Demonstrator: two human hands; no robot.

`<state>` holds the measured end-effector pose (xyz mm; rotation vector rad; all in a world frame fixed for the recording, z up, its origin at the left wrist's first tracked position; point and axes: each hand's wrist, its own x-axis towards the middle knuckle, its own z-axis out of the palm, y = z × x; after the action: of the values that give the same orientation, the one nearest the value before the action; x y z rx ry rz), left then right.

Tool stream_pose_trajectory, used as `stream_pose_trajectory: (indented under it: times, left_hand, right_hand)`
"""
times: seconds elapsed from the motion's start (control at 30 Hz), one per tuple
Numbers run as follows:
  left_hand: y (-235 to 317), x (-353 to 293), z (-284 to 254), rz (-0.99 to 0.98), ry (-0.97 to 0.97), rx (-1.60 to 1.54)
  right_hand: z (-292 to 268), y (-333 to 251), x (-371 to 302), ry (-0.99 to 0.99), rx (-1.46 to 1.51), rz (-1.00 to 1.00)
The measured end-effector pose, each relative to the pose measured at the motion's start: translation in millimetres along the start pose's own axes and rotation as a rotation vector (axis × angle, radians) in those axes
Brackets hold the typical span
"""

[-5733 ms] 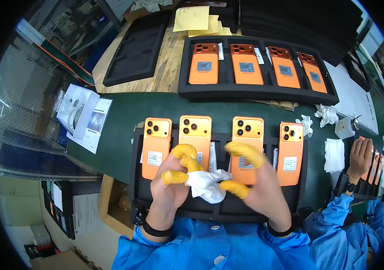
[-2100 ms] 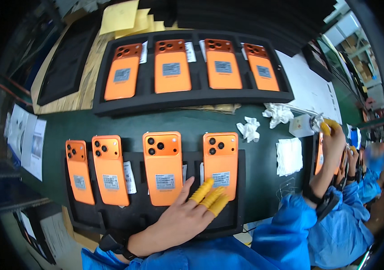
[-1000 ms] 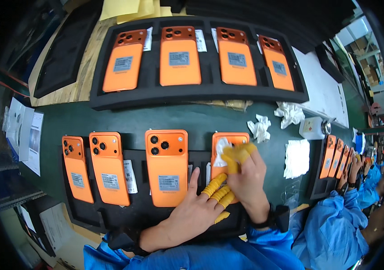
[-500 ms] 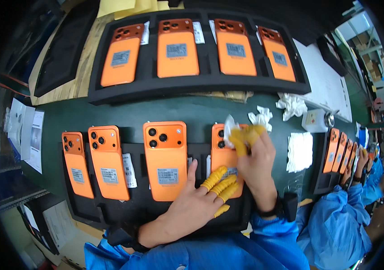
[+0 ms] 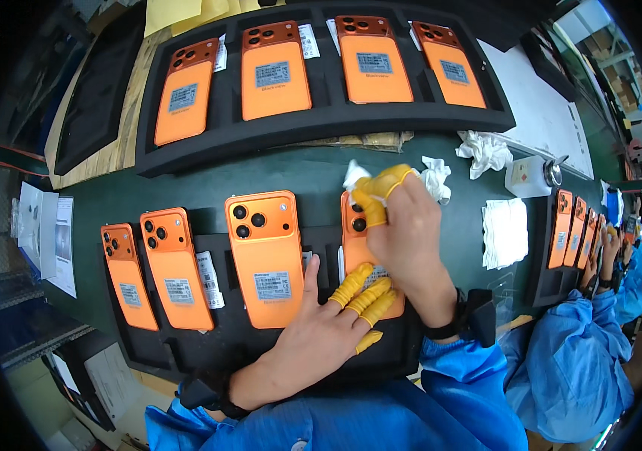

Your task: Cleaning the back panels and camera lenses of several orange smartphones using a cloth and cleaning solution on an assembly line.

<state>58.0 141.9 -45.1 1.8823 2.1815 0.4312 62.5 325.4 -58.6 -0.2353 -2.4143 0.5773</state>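
Observation:
My left hand, with yellow finger cots on several fingers, lies with fingers spread over the lower part of an orange phone. That phone is the rightmost in the near black foam tray, its back facing up. My right hand, also in yellow finger cots, pinches a crumpled white wipe at the phone's top edge, beside the camera lenses. The right hand hides much of the phone's right side. To the left, three more orange phones rest back up in the same tray, the nearest one apart from my left thumb.
A far black tray bears several orange phones. Crumpled tissues, a white bottle with a metal top and a stack of white wipes stand to the right. Beyond them, a co-worker in blue works by another phone tray.
My right hand and the wipe have moved up and left, from over the phone's camera area to its top edge. My left hand stays on the phone. The view has shifted slightly.

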Motion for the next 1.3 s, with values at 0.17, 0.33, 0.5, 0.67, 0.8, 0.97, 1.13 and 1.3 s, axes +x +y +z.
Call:
stream_pose_trajectory:
  times: [0.17, 0.33, 0.5, 0.67, 0.8, 0.97, 1.13, 1.3]
  left_hand:
    - [-1.6, 0.6, 4.2, -0.007, 0.066, -0.074]
    - [1.1, 2.2, -2.6, -0.007, -0.036, -0.002]
    - [0.5, 2.1, -5.1, -0.012, -0.098, 0.029]
    - [0.6, 2.2, -1.3, -0.022, -0.019, -0.006]
    - [-0.6, 3.6, -3.5, -0.005, -0.005, 0.039]
    - [4.3, 4.7, 1.9, -0.038, 0.155, -0.088]
    - [4.9, 5.2, -1.3, -0.013, 0.069, -0.014]
    - [4.3, 2.3, -4.8, -0.055, -0.053, 0.005]
  right_hand:
    - [-6.1, 0.2, -10.1, 0.007, -0.031, 0.049]
    - [-12.3, -1.6, -18.7, -0.040, -0.052, 0.060]
    - [-17.0, -7.1, -24.1, -0.074, -0.025, -0.010]
    - [-20.3, -10.1, -32.5, -0.083, -0.014, -0.046]
    - [-26.1, -12.5, -34.4, -0.103, -0.041, -0.041]
    - [-45.7, 0.3, -42.4, -0.161, 0.012, -0.002]
    - [-24.2, -5.5, -18.9, -0.056, 0.057, 0.066]
    - [-15.3, -8.3, -10.5, -0.011, 0.021, 0.077]
